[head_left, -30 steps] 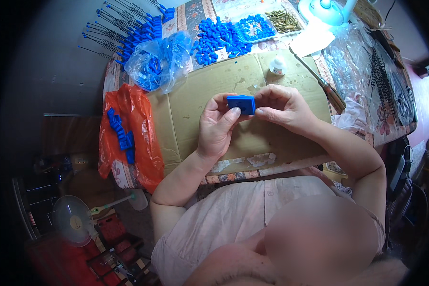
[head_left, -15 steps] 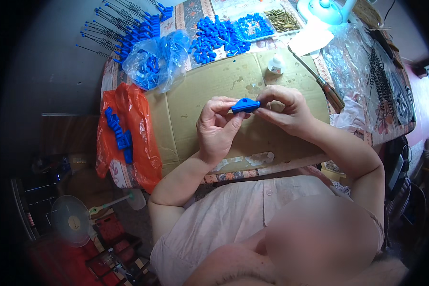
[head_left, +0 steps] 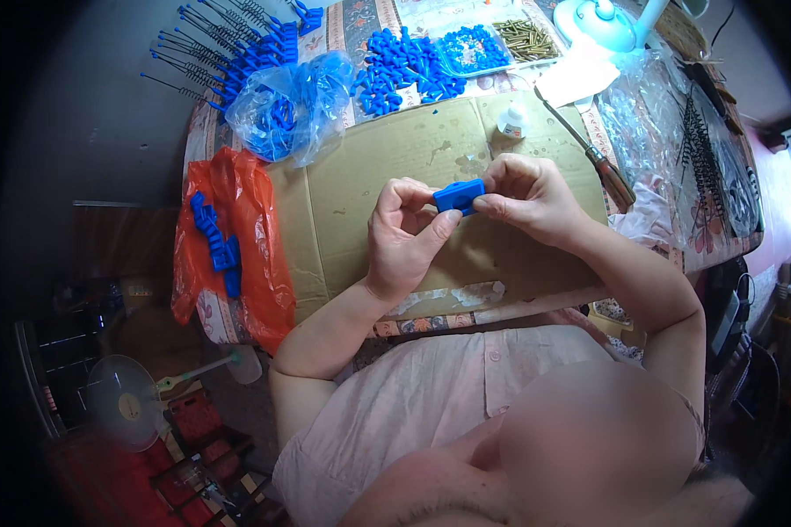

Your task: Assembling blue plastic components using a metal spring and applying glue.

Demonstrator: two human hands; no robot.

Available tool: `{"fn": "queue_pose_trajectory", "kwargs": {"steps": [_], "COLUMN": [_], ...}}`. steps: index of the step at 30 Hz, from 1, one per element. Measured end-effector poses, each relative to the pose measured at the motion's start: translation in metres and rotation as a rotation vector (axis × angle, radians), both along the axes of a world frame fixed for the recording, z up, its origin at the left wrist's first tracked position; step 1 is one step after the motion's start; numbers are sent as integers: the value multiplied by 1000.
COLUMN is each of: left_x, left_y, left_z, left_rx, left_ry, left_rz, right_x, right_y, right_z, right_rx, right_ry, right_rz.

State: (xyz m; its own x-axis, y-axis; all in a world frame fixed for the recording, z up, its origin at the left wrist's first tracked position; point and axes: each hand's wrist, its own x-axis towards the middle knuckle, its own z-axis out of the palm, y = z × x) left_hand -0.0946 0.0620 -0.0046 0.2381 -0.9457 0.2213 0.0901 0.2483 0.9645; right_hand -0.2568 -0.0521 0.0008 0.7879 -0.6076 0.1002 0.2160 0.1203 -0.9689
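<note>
Over the cardboard sheet (head_left: 360, 237) I hold a small blue plastic part (head_left: 458, 196) between both hands. A flat, block-like side with a dark recess shows. My left hand (head_left: 404, 233) pinches its left end, thumb below and fingers above. My right hand (head_left: 527, 198) grips the right end between thumb and fingertips, the other fingers curled. Just beyond my right hand stands a small white bottle (head_left: 512, 121). A screwdriver (head_left: 608, 169) with a brown handle lies to the right of the sheet.
At the back are blue pegs (head_left: 395, 75), a tray of small blue pieces (head_left: 475, 51) and brass-coloured pins (head_left: 526, 39). Blue parts with springs (head_left: 255, 61) stand back left, beside a clear bag (head_left: 290, 114). A red bag (head_left: 268, 263) bears blue parts; a lamp (head_left: 599, 26) glows back right.
The blue part has been turned in my fingers: its pointed, raised profile showed before, and now a flat side with a recess does. Both hands keep their hold in nearly the same place.
</note>
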Motion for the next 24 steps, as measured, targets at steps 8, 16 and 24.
{"fn": "queue_pose_trajectory", "kwargs": {"steps": [8,16,24], "left_x": [-2,0,1], "left_y": [-2,-3,-3], "left_z": [10,6,10], "left_rx": [164,139,114], "left_ry": [191,169,136], "left_rz": [-34,-41,-33], "right_x": [-1,-2,0], "right_y": [-5,-6,-3], "right_z": [2,0,0], "right_rx": [186,204,128], "right_ry": [107,94,72], "right_rz": [90,100,83]}}
